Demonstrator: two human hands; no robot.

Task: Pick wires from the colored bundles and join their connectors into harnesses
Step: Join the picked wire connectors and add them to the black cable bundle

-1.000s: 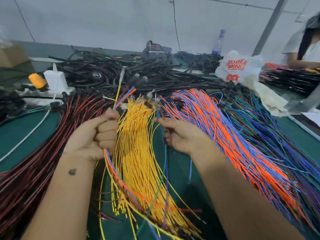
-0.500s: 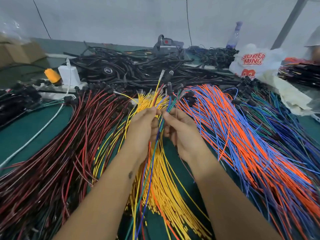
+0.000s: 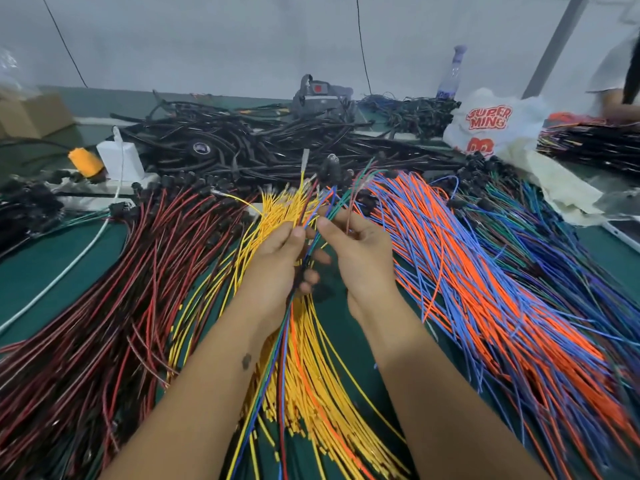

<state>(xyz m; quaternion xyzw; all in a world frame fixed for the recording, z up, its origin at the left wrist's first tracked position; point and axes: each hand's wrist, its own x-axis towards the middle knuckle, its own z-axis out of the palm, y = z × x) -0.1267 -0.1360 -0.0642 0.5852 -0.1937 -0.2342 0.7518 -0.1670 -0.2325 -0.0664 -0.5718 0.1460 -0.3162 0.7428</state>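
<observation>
A small mixed-colour wire group (image 3: 277, 344) is gripped in the curled left hand (image 3: 280, 268), trailing back beneath its wrist. Its upper strands are pinched by the right hand (image 3: 360, 258) just beside. Beyond both hands lie the yellow bundle (image 3: 277, 206) and, further right, the orange-blue bundle (image 3: 450, 258).
</observation>
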